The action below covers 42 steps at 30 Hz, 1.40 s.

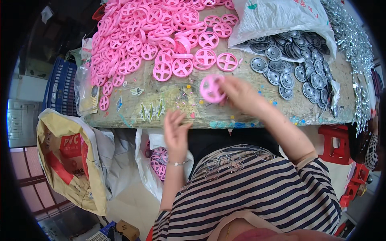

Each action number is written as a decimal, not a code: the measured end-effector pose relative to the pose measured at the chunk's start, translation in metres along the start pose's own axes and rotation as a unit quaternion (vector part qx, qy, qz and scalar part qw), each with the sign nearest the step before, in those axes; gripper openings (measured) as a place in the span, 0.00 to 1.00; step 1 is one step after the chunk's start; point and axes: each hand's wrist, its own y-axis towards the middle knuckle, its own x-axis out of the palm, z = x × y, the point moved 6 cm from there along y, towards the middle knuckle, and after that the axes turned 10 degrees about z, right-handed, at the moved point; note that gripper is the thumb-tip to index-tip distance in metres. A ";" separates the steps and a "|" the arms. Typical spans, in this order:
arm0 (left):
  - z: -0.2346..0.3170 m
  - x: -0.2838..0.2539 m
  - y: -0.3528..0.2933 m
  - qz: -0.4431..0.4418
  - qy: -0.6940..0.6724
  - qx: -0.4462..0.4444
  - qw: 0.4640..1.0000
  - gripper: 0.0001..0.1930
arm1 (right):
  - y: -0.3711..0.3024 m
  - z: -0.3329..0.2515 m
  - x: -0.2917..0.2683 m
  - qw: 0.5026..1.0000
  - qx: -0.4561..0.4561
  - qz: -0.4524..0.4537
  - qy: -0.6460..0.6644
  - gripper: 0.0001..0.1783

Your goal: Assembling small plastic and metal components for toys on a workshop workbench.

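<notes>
My right hand (237,93) grips a pink spoked plastic wheel (209,89) by its right side, held over the front part of the worktable (161,86). The wheel is slightly blurred. Near the table's front edge, my left hand (176,130) is raised with its fingers apart and nothing in them. A big heap of pink wheels (136,32) covers the back left of the table. Grey round discs (286,80) lie at the right, spilling out of a white plastic sack (281,20).
Silver tinsel (350,40) hangs over the table's right side. Below the left edge stand a tan paper sack (72,160) and a white bag (146,172) holding pink and grey wheels. Blue crates (60,86) are at the left, a red stool (334,142) at the right.
</notes>
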 end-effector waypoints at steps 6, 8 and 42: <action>-0.019 0.090 0.018 -0.123 -0.112 -0.179 0.970 0.15 | -0.014 0.021 -0.027 0.988 -0.094 0.095 -0.078 0.19; -0.019 0.089 0.020 -0.123 -0.097 -0.174 0.972 0.14 | -0.006 0.026 -0.072 0.885 -0.253 0.228 -0.318 0.22; -0.025 0.071 0.016 -0.129 -0.191 -0.173 0.958 0.15 | 0.002 0.023 0.027 0.997 0.004 -0.011 0.074 0.16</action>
